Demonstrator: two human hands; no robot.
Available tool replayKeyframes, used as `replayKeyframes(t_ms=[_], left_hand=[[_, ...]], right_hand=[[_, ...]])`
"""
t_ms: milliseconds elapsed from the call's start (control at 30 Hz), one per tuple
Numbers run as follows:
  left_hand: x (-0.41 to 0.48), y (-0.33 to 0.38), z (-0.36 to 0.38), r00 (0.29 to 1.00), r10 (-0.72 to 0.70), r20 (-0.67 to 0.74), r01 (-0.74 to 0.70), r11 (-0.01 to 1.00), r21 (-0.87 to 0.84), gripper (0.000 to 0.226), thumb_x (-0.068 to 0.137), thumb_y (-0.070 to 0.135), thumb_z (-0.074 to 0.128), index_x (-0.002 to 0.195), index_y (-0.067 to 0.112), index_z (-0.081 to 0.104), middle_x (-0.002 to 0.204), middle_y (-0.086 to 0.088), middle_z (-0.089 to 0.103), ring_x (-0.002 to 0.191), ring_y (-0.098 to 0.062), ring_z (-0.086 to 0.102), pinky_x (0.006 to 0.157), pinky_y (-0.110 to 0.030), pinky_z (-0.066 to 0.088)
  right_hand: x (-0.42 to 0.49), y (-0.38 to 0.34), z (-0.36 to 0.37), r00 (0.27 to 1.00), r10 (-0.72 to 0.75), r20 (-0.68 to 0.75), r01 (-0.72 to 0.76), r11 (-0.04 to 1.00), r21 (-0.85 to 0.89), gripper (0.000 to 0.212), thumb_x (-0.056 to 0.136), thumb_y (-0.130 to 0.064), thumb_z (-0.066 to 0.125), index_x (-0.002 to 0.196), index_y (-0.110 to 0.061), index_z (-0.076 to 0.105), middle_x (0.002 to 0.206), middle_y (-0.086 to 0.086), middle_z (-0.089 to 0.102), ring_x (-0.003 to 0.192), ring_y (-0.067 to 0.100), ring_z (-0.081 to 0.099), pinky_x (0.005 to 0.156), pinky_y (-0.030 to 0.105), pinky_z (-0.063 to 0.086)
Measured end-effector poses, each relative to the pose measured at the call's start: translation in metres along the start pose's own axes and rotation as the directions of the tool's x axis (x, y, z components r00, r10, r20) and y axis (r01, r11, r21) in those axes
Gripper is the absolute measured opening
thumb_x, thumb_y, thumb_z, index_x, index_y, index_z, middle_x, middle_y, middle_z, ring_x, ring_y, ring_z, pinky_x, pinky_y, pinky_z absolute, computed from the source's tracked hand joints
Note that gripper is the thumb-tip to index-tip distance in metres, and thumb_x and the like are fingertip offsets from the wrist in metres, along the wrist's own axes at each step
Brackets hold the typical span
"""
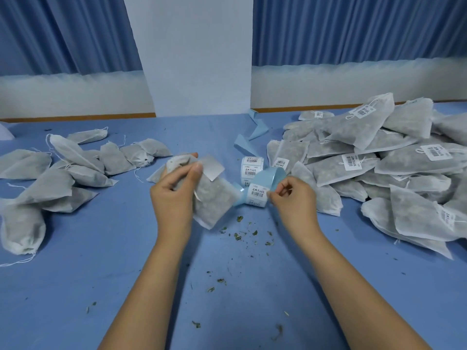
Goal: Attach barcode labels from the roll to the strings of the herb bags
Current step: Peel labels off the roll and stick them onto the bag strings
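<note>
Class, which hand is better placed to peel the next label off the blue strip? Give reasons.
Right. The right hand pinches the blue strip beside the next label, while the left hand is busy gripping a bag and a loose label.

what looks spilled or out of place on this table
Loose green herb flakes lie scattered on the blue table between the forearms, below the herb bag the left hand grips, as if leaked. The right hand pinches the label strip; spent blue backing curls untidily behind the label roll.
</note>
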State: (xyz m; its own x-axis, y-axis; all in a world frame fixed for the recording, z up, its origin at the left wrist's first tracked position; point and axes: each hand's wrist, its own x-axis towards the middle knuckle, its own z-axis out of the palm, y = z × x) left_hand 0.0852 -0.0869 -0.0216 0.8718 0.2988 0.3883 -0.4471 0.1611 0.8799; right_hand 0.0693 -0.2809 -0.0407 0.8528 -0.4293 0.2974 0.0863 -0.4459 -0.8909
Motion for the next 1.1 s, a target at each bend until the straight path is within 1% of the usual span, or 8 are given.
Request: replayKeyframes(t_ms=[100, 200, 300, 433, 633, 767, 933, 1100], left_hand=[[-0.007, 0.004, 0.007, 0.996, 0.014, 0.091, -0.019, 0.999, 0.045, 0.016, 0.082, 0.012, 0.075, 0.079, 0.028, 0.078, 0.094, 0.012, 0.074, 0.095, 0.001, 0.065, 0.08, -0.013, 0.048], [-0.014, 0.005, 0.015, 0.966, 0.144, 0.215, -0.188, 0.96, 0.205, 0.015, 0.081, 0.004, 0.074, 0.083, 0.018, 0.077, 0.1, 0.004, 0.071, 0.095, 0.007, 0.061, 0.083, -0.008, 0.043], [-0.016, 0.002, 0.015, 0.857, 0.303, 0.416, -0.445, 0.843, 0.303, 0.011, 0.081, 0.001, 0.073, 0.086, 0.01, 0.077, 0.105, -0.007, 0.066, 0.098, 0.002, 0.059, 0.087, -0.012, 0.042], [-0.02, 0.0, 0.016, 0.73, 0.365, 0.578, -0.611, 0.728, 0.312, 0.009, 0.082, 0.007, 0.073, 0.09, 0.005, 0.078, 0.109, -0.01, 0.064, 0.099, -0.013, 0.06, 0.09, -0.017, 0.044], [-0.015, 0.005, 0.013, 0.765, 0.28, 0.581, -0.524, 0.794, 0.309, 0.018, 0.084, 0.013, 0.071, 0.101, 0.009, 0.075, 0.118, -0.006, 0.061, 0.109, -0.004, 0.057, 0.095, -0.012, 0.039], [-0.012, 0.008, 0.01, 0.845, 0.08, 0.529, -0.28, 0.909, 0.308, 0.022, 0.09, 0.009, 0.065, 0.108, 0.021, 0.07, 0.12, -0.001, 0.058, 0.111, 0.006, 0.053, 0.096, -0.008, 0.037], [-0.016, 0.004, 0.013, 0.823, 0.14, 0.55, -0.39, 0.845, 0.367, 0.024, 0.086, 0.009, 0.07, 0.11, 0.011, 0.072, 0.118, -0.002, 0.055, 0.111, 0.01, 0.049, 0.097, -0.008, 0.034], [-0.016, -0.001, 0.014, 0.803, 0.354, 0.479, -0.563, 0.715, 0.415, 0.027, 0.086, 0.018, 0.069, 0.109, 0.006, 0.072, 0.121, -0.008, 0.053, 0.113, -0.004, 0.048, 0.1, -0.013, 0.036]], right_hand=[[-0.004, -0.008, -0.002, 0.994, -0.082, -0.076, 0.083, 0.996, 0.009, 0.03, 0.086, -0.013, 0.068, 0.063, -0.015, 0.049, 0.061, 0.002, 0.053, 0.059, 0.017, 0.052, 0.058, 0.022, 0.041], [-0.018, -0.024, -0.006, 0.992, -0.107, 0.07, 0.079, 0.943, 0.323, 0.038, 0.094, -0.025, 0.059, 0.059, -0.01, 0.057, 0.051, 0.001, 0.056, 0.047, 0.013, 0.054, 0.049, 0.017, 0.039], [-0.028, -0.035, -0.004, 0.954, -0.073, 0.292, -0.08, 0.874, 0.48, 0.041, 0.091, -0.033, 0.057, 0.064, -0.002, 0.063, 0.056, 0.007, 0.063, 0.045, 0.016, 0.055, 0.042, 0.018, 0.039], [-0.026, -0.035, -0.006, 0.946, -0.03, 0.324, -0.142, 0.859, 0.492, 0.032, 0.094, -0.018, 0.057, 0.068, -0.002, 0.065, 0.06, 0.006, 0.063, 0.051, 0.017, 0.053, 0.05, 0.02, 0.042], [-0.02, -0.03, -0.01, 0.945, 0.079, 0.317, -0.236, 0.834, 0.499, 0.038, 0.09, 0.001, 0.047, 0.057, -0.009, 0.062, 0.055, 0.004, 0.059, 0.053, 0.017, 0.051, 0.05, 0.02, 0.039], [-0.016, -0.028, -0.017, 0.992, 0.009, 0.125, -0.05, 0.942, 0.331, 0.033, 0.089, 0.003, 0.04, 0.059, -0.009, 0.045, 0.054, 0.0, 0.044, 0.05, 0.009, 0.042, 0.05, 0.019, 0.034], [-0.028, -0.034, -0.008, 0.941, 0.025, 0.336, -0.159, 0.913, 0.376, 0.046, 0.096, -0.033, 0.051, 0.056, -0.011, 0.056, 0.048, -0.001, 0.051, 0.043, 0.01, 0.045, 0.045, 0.014, 0.037], [-0.034, -0.037, -0.006, 0.958, 0.1, 0.27, -0.199, 0.906, 0.373, 0.045, 0.089, -0.038, 0.062, 0.05, -0.014, 0.064, 0.051, 0.006, 0.063, 0.035, 0.011, 0.044, 0.041, 0.015, 0.038]])
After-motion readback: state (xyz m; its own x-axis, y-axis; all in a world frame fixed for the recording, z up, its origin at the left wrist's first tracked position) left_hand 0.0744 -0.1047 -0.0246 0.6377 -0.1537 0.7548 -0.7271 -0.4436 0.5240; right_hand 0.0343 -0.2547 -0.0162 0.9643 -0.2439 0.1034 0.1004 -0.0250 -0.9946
